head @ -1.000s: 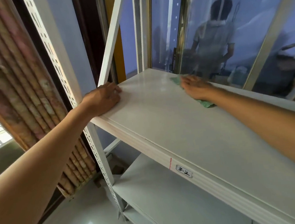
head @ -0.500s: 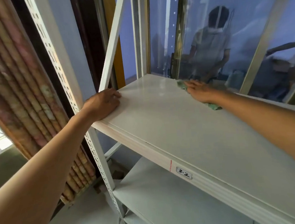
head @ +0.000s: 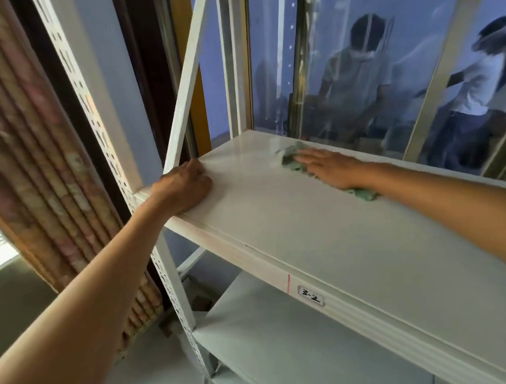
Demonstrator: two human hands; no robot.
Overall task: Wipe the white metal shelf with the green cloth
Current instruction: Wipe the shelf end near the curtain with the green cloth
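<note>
One view only, the head camera. Against half a second ago, the right hand [head: 327, 167] lies a little nearer the middle of the white metal shelf [head: 355, 244], out from the back edge by the glass, and more of the green cloth [head: 293, 158] shows ahead of its fingertips. The left hand [head: 184, 186] has kept its place at the shelf's left front corner. A second person's reflection in a white top now shows at the right of the window glass [head: 356, 62], where only one figure was plain before.

Hard to make out: the cloth and right fingers are smeared with motion blur, and the palm covers the cloth's middle — only a bunched end past the fingertips and a strip beside the wrist show. Left fingers are folded over the corner; their tips are hidden. Both forearms are cut by the frame's edges. The label [head: 311, 299] on the front lip reads roughly "3-2".

Cloth lies flat on the top shelf toward the rear, directly under the right hand, whose fingers are straight and pressing it down. Left hand is well apart from the cloth, curled over the shelf corner beside the perforated upright [head: 102, 137] — gripping the edge. A lower shelf [head: 288, 349] sits beneath.
</note>
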